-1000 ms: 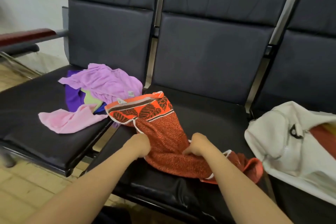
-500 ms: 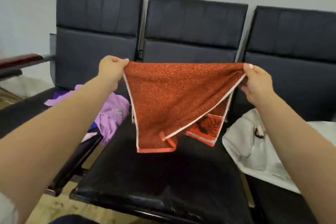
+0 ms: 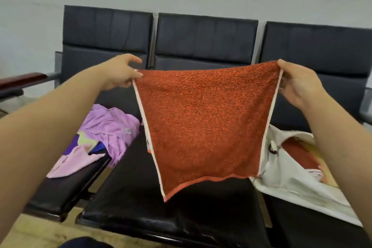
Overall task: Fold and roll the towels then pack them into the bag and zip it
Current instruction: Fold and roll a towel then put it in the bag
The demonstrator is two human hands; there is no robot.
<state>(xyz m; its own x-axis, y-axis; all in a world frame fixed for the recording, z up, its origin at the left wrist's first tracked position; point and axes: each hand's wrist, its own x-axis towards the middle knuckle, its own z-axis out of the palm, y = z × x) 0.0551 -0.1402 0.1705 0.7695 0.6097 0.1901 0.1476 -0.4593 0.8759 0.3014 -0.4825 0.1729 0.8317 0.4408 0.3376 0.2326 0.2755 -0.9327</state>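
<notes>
An orange towel with white edging hangs spread out in the air above the middle seat. My left hand pinches its top left corner and my right hand pinches its top right corner. The towel hangs doubled, its lower edge just above the seat. A white bag lies open on the right seat, with something red and yellow showing inside. A heap of purple and pink towels lies on the left seat.
Three black padded seats form one bench against a pale wall. A dark red armrest sticks out at the far left. Tiled floor shows below the left seat.
Both hands lifted the orange towel from the middle seat and spread it wide in the air. It now hangs straighter, with its corners pulled further apart.
</notes>
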